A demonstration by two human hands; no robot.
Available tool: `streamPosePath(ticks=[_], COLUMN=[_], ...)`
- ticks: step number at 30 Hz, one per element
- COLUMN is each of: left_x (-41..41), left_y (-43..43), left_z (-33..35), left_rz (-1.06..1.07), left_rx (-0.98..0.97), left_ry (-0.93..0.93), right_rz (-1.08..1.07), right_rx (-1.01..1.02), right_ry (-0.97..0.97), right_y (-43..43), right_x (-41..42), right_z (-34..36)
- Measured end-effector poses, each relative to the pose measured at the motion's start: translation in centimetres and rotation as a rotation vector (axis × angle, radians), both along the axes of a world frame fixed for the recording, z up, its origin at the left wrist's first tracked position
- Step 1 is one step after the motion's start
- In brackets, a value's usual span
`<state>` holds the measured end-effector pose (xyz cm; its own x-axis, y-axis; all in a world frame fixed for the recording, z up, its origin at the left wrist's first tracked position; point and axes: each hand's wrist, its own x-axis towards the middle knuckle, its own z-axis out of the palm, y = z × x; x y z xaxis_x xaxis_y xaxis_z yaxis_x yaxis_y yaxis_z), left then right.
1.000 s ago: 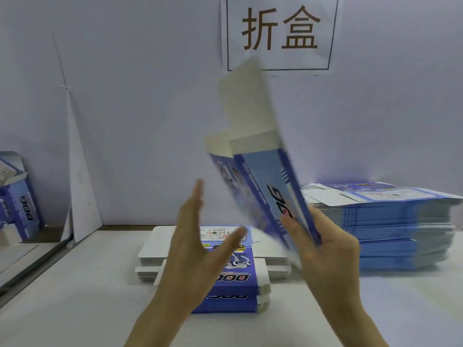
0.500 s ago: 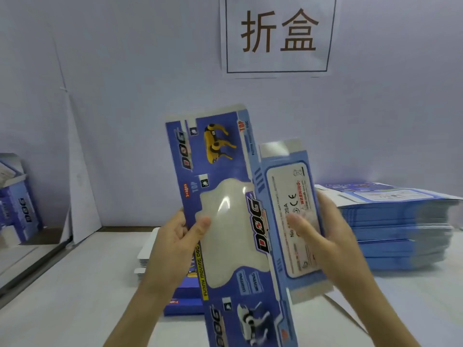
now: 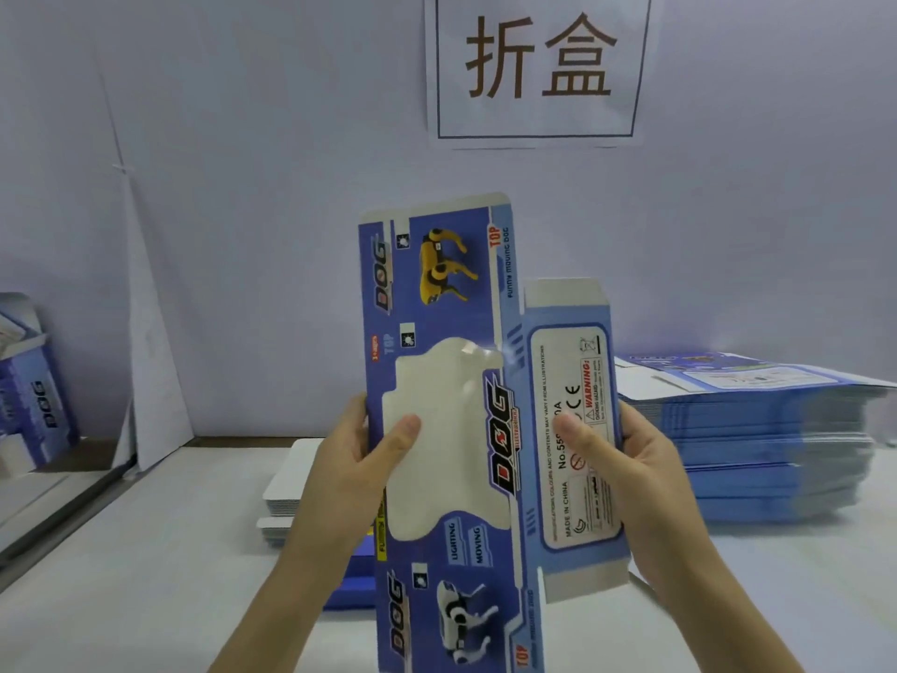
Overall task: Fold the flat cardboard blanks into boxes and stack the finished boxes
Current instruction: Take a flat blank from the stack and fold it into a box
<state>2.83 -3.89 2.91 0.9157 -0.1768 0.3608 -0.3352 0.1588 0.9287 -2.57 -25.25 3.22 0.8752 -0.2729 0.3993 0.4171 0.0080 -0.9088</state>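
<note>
I hold one blue printed cardboard blank point(image 3: 451, 381) upright in front of me, with a clear window in its wide panel and a pale label panel on its right. My left hand point(image 3: 349, 459) grips its left edge, thumb on the window. My right hand point(image 3: 626, 459) grips the right edge, thumb on the label panel. A tall stack of flat blue blanks point(image 3: 757, 434) lies on the table at the right. Finished blue boxes point(image 3: 34, 386) stand at the far left.
A low pile of flat white and blue cards point(image 3: 286, 497) lies on the white table point(image 3: 145, 575) behind the held blank. A white folded card point(image 3: 150, 332) leans on the wall at the left. A paper sign point(image 3: 539, 65) hangs on the wall.
The blank turned from edge-on to face me, printed side out. My left hand, open one second ago, took hold of its left edge. Since half a second ago the hold is nearly unchanged.
</note>
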Motion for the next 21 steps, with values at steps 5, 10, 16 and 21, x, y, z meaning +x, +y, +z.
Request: streamPosePath(ticks=[5, 10, 16, 21], left_x=[-0.9, -1.9, -0.7, 0.0], left_y=[-1.3, -2.5, -0.9, 0.4], left_z=[-0.1, -0.5, -0.1, -0.7], left_rz=[-0.071, 0.002, -0.006, -0.096], left_rx=[0.023, 0.177, 0.097, 0.353], left_ry=[0.045, -0.049, 0.046, 0.089], right_rz=[-0.03, 0.165, 0.143, 0.163], right_rx=[-0.045, -0.374, -0.158, -0.182], right_ry=[-0.054, 0.141, 0.002, 0.067], right_y=[1.3, 2.0, 0.6, 0.4], right_x=[0.4, 0.4, -0.2, 0.6], right_z=[0.1, 0.4, -0.2, 1.1])
